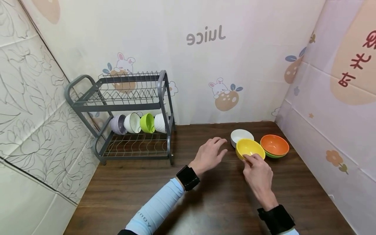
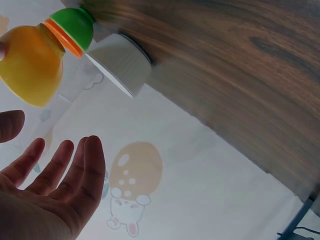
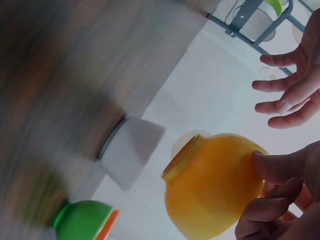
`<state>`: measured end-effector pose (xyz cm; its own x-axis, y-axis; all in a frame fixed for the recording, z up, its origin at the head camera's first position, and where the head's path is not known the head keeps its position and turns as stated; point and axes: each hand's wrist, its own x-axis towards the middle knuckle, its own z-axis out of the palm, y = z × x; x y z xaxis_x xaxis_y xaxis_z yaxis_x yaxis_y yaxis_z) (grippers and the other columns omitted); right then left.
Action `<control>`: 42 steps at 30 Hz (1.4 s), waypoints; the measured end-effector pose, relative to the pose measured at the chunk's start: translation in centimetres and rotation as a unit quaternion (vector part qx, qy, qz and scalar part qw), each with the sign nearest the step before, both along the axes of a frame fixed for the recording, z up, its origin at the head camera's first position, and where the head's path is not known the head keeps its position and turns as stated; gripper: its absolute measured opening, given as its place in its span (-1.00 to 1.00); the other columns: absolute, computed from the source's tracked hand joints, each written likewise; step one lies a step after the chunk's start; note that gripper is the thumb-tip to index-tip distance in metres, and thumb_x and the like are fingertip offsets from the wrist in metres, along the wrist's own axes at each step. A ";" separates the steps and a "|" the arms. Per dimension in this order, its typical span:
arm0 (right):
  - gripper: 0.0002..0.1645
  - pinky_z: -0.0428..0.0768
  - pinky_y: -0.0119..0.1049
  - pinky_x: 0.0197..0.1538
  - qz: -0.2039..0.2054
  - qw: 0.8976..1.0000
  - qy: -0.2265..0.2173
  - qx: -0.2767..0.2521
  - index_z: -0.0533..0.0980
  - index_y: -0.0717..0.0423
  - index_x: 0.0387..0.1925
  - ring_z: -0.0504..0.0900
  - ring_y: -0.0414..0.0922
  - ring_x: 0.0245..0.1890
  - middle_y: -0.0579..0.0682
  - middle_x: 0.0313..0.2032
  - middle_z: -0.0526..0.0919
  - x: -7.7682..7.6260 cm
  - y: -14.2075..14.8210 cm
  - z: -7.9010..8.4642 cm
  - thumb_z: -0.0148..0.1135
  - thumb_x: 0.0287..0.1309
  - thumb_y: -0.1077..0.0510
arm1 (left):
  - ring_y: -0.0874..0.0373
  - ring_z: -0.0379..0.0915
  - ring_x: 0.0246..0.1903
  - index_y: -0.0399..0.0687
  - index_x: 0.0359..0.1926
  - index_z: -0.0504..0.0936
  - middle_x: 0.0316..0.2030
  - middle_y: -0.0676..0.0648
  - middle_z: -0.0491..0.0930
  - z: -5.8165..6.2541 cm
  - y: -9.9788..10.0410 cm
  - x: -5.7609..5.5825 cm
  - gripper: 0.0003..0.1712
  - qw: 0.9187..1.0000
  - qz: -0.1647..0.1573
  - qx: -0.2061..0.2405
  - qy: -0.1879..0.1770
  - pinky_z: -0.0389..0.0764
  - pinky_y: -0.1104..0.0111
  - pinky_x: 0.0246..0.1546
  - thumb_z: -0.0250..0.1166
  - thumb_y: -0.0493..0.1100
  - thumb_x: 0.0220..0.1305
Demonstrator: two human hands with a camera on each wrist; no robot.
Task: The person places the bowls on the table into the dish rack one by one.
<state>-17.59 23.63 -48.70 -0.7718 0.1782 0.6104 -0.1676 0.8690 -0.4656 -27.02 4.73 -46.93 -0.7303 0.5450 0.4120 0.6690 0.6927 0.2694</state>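
Observation:
A yellow bowl (image 1: 248, 147) is pinched at its near rim by my right hand (image 1: 258, 173), thumb outside, and the right wrist view shows the bowl (image 3: 212, 185) raised off the table. My left hand (image 1: 208, 155) hovers to the left of it, fingers spread and holding nothing; in the left wrist view its palm (image 2: 55, 195) faces the bowl across a gap. Just behind the yellow bowl stands a white bowl (image 1: 239, 135). To the right, an orange bowl (image 1: 274, 144) sits nested in a green bowl (image 1: 274, 156).
On the left stands a two-tier grey dish rack (image 1: 117, 107). Its lower tier holds a purple cup (image 1: 118, 124), a white cup (image 1: 133, 123), a lime-green cup (image 1: 147, 123) and another white cup (image 1: 160, 123). Cloth-covered walls (image 1: 205, 65) border the wooden table (image 1: 205, 202).

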 end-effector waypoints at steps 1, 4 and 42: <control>-0.72 0.64 0.11 -0.36 0.004 1.000 0.002 0.000 0.77 0.31 -0.11 0.64 0.11 -0.45 0.19 -0.31 0.70 -0.1 -0.3 0.1 0.52 0.08 0.44 | 0.16 0.54 0.11 0.11 0.34 0.59 0.21 0.03 0.59 0.0 -0.2 0.0 -0.56 1.000 0.002 0.001 0.000 0.66 0.40 0.03 0.28 0.07 0.55; -0.72 0.64 0.10 -0.36 0.014 1.000 0.006 0.000 0.78 0.30 -0.12 0.63 0.10 -0.46 0.17 -0.32 0.70 -0.4 -1.0 0.4 0.53 0.07 0.44 | 0.15 0.55 0.12 0.10 0.34 0.58 0.22 0.02 0.59 0.2 -0.7 -0.1 -0.56 1.000 0.007 0.006 -0.002 0.66 0.40 0.03 0.28 0.06 0.55; -0.72 0.62 -0.12 -0.46 0.140 0.987 0.081 0.020 0.80 0.26 -0.15 0.61 -0.04 -0.54 0.06 -0.37 0.67 -3.7 -7.8 2.9 0.58 0.04 0.44 | 0.09 0.53 0.20 0.08 0.48 0.46 0.30 -0.05 0.55 1.5 -7.2 -2.2 -0.45 0.997 0.036 0.062 -0.012 0.66 0.29 0.12 0.27 0.00 0.57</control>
<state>-21.28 15.85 -45.77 -0.6795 -0.0542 0.7317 -0.4728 0.7949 -0.3802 -29.19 -2.50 -45.48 -0.7764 0.4361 0.4550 0.6106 0.6993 0.3716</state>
